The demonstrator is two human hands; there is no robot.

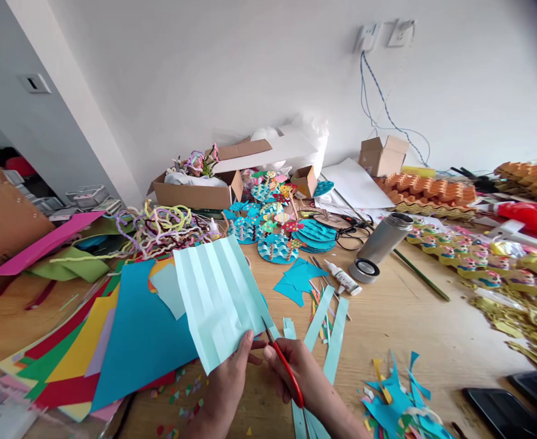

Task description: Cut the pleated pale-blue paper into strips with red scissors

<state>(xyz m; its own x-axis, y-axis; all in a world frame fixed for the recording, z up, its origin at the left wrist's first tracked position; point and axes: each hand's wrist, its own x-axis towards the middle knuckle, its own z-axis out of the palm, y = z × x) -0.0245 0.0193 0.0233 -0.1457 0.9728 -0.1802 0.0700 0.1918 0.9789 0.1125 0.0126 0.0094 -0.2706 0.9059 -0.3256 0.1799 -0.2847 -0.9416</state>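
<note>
A creased, pale aqua sheet of paper is gripped at its lower edge by my left hand, thumb on top. My right hand is closed around red-handled scissors. Their blades meet the right edge of the sheet, where a narrow strip is partly separated. Aqua paper strips lie on the table just beyond my right hand. Further back are blue paper pieces and a white glue bottle.
Coloured paper sheets are stacked at left, with fuzzy pipe cleaners behind. Blue fish decorations stand mid-table. An uncapped steel flask is at right, near egg trays. Blue paper scraps lie front right.
</note>
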